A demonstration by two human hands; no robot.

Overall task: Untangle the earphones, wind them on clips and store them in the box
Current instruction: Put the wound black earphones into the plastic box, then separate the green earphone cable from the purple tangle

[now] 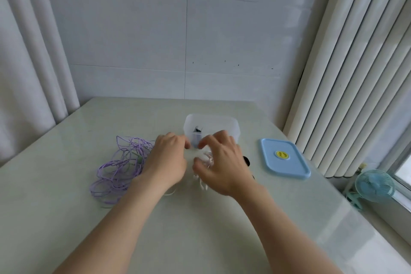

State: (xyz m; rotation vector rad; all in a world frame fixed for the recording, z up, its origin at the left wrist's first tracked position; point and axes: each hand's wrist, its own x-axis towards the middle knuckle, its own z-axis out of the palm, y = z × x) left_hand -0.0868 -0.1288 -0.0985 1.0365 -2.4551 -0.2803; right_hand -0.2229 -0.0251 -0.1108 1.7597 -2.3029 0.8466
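Observation:
A tangle of purple earphone cable (117,169) lies on the table to the left. White earphones (205,163) sit bunched between my two hands, partly hidden by them. My left hand (168,158) and my right hand (222,160) both have curled fingers around the white cable; the fingertips nearly meet in front of the clear plastic box (231,125). Dark clips (196,132) stand inside the box at its left end. Something small and black (246,160) peeks out from behind my right hand.
The box's blue lid (283,162) with a yellow centre lies flat to the right on the pale table (200,218). White curtains hang left and right. A small blue fan (374,186) stands off the table's right edge by a window sill.

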